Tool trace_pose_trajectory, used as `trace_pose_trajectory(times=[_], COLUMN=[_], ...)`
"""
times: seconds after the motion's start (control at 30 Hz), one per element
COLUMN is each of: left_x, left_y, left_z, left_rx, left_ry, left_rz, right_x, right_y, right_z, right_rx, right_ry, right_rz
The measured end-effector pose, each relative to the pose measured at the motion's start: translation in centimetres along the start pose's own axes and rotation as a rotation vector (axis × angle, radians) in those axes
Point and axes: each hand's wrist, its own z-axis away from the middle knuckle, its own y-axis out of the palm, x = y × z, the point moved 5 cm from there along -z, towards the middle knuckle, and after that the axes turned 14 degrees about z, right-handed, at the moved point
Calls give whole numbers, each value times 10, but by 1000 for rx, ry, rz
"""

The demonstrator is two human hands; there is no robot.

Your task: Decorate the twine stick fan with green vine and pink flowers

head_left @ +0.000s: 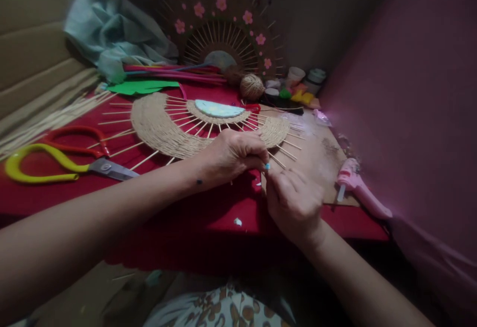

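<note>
My left hand (pixel 236 155) and my right hand (pixel 296 200) meet in front of a half-round woven fan (pixel 160 130). Their fingertips are pinched together at a small light-blue piece (pixel 267 166); its kind is too small to make out. The fan lies on the red cloth (pixel 216 203), with thin sticks spreading out from woven tan cord. At its centre sits a pale-blue half disc (pixel 219 109). Part of the weave is hidden behind my left hand. A white-blue scrap (pixel 237 222) lies on the cloth nearer to me.
Scissors with yellow and red handles (pixel 40 163) lie at the left. A pink glue gun (pixel 361 188) rests on the board (pixel 316 163) at the right. Behind are a ball of twine (pixel 252 87), a green sheet (pixel 143 87) and a flowered fan (pixel 221 4), standing up.
</note>
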Motion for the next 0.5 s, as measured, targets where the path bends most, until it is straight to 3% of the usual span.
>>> trace_pose_trajectory(times=[0.5], left_x=[6], left_y=[1], left_z=[0], left_rx=[33], left_ry=[-2], left_rz=[-26], right_x=[-2], right_y=[-1], right_z=[1], right_rx=[36], right_ry=[62], right_rz=[-229])
